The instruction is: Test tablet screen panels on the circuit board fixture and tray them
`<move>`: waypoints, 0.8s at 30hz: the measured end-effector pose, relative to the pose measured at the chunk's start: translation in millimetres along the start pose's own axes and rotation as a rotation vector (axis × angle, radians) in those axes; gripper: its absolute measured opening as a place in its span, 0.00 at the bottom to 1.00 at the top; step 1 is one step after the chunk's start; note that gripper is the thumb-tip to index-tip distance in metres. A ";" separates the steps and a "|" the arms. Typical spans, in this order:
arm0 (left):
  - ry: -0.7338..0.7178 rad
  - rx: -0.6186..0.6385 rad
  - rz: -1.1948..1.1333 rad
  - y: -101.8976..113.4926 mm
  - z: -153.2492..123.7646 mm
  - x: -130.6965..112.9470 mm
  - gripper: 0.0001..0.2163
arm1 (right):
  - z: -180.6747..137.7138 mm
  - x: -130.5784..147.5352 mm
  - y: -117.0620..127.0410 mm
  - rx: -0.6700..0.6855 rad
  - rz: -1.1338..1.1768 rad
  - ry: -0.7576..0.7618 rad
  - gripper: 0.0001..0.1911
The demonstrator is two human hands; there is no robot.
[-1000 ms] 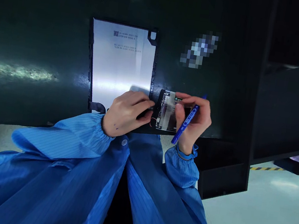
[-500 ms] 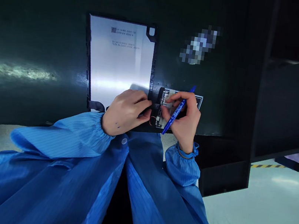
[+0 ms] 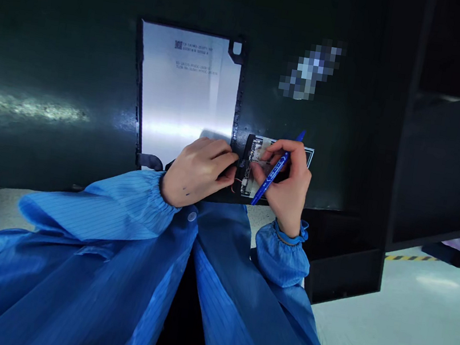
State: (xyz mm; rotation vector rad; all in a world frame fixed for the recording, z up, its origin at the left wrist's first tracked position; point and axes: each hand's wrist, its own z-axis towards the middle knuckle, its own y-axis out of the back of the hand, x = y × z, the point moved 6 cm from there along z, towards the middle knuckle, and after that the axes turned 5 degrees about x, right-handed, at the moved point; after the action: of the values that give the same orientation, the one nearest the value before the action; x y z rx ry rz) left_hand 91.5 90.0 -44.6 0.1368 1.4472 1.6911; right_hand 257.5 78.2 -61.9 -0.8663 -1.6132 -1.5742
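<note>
Circuit board [image 3: 251,167] is lying between both hands on a dark worktop [image 3: 78,57], its long axis running away from the person. The left hand [image 3: 197,172] seems to be clamping its black edge [image 3: 244,157], while the right hand [image 3: 289,184], grip closed around a blue marker [image 3: 274,170], is pressing over the board, beside a framed white sheet [image 3: 184,90].
</note>
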 end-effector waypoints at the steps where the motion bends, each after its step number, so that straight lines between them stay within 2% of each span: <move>1: 0.000 -0.001 0.001 -0.4 -0.1 0.2 0.07 | 0.5 0.5 -0.1 0.010 -0.001 -0.005 0.13; 6: 0.000 -0.005 0.012 -7.1 1.3 -0.3 0.07 | 4.0 4.8 -4.0 0.014 -0.054 -0.025 0.11; 9: 0.007 0.018 0.001 -4.8 4.9 -1.9 0.07 | 4.4 5.2 -3.7 -0.060 -0.014 -0.009 0.10; 11: 0.049 0.021 -0.047 10.1 3.9 1.7 0.07 | 2.9 5.0 3.8 -0.175 0.046 0.015 0.10; 13: 0.156 -0.020 -0.149 37.9 -6.1 14.0 0.14 | 2.5 7.8 11.4 -0.234 0.048 0.046 0.10; 15: 0.341 -0.081 -0.314 69.5 -29.0 35.9 0.25 | 6.8 17.0 8.9 -0.102 -0.024 0.118 0.16; 18: 0.686 -0.129 -0.626 98.3 -81.0 73.4 0.31 | 12.9 33.0 -11.3 0.268 -0.185 0.264 0.40; 19: 0.756 -0.107 -0.728 100.3 -96.5 81.7 0.29 | 13.9 35.2 -18.4 0.364 -0.234 0.287 0.47; 21: 0.814 -0.016 -0.907 95.8 -117.6 91.6 0.26 | 15.6 34.9 -29.0 0.473 -0.299 0.294 0.55; 24: 0.832 0.071 -1.061 84.9 -125.2 102.5 0.19 | 16.5 29.4 -36.6 0.505 -0.336 0.290 0.57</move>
State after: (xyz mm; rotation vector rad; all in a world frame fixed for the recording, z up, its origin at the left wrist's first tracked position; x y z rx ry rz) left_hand -89.7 70.4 -57.5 -1.2130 1.6650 0.7847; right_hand 210.3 93.1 -56.1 -0.0984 -1.8793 -1.3279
